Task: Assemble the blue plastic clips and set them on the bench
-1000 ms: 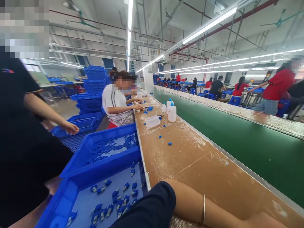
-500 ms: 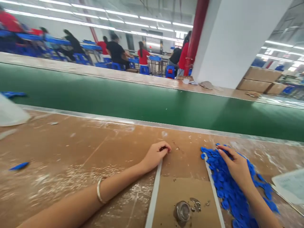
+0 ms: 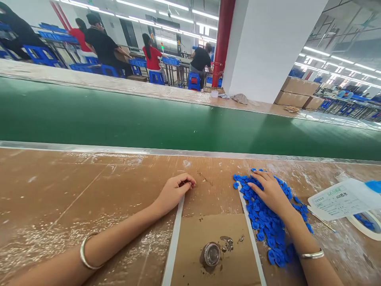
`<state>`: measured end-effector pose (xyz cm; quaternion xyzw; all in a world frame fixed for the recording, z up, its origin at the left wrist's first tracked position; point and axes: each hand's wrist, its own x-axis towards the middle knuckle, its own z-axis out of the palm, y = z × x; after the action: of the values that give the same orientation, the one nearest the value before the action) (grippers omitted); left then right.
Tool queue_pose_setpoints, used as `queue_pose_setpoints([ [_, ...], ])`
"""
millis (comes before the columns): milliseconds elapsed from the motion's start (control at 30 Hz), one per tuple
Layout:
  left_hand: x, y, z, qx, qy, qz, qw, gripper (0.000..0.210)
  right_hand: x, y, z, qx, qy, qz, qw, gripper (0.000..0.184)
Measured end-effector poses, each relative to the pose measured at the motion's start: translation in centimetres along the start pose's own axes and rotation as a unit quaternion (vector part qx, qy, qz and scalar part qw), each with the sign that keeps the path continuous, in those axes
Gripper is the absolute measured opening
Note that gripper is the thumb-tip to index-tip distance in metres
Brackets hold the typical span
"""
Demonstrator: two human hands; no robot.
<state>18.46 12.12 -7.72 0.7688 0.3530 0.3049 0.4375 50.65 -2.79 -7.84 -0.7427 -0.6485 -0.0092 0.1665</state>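
My left hand [image 3: 175, 191] rests on the brown cardboard-covered bench [image 3: 74, 186], fingers curled shut at the top end of a white strip [image 3: 173, 242]. Nothing shows inside its fingers. My right hand [image 3: 268, 192] lies flat, fingers apart, on a pile of small blue plastic parts [image 3: 269, 228]. A second white strip [image 3: 252, 234] borders the pile's left side. Between the two strips lies a cardboard pad [image 3: 214, 226] with a small round metal cup [image 3: 211, 254] near its front. Both wrists wear a silver bangle.
A white bottle with a paper label [image 3: 339, 200] lies on its side right of the pile, over a white ring [image 3: 364, 224]. A green conveyor belt [image 3: 149, 115] runs behind the bench. Beyond it are several seated workers, a white pillar [image 3: 268, 47] and cardboard boxes [image 3: 300, 86].
My view has swung right, from the row of blue trays and co-workers to the bench in front of me. Both hands have stayed about where they were, the right one still on the blue parts.
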Motion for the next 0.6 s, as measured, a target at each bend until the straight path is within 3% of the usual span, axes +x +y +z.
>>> queue_pose_setpoints([
  [167, 0.0, 0.0, 0.0, 0.003, -0.003, -0.007, 1.000, 0.024, -0.6, -0.8, 0.9, -0.059, -0.093, 0.060, 0.992, 0.070],
  [267, 0.0, -0.1, 0.0, 0.008, -0.007, -0.005, 1.000, 0.024, -0.7, -1.5, 1.4, -0.085, -0.129, 0.086, 0.984, 0.076],
  [600, 0.1, -0.1, 0.0, 0.025, -0.006, 0.003, 1.000, 0.026, -0.4, -3.2, 0.7, -0.120, -0.145, 0.110, 0.976, 0.085],
])
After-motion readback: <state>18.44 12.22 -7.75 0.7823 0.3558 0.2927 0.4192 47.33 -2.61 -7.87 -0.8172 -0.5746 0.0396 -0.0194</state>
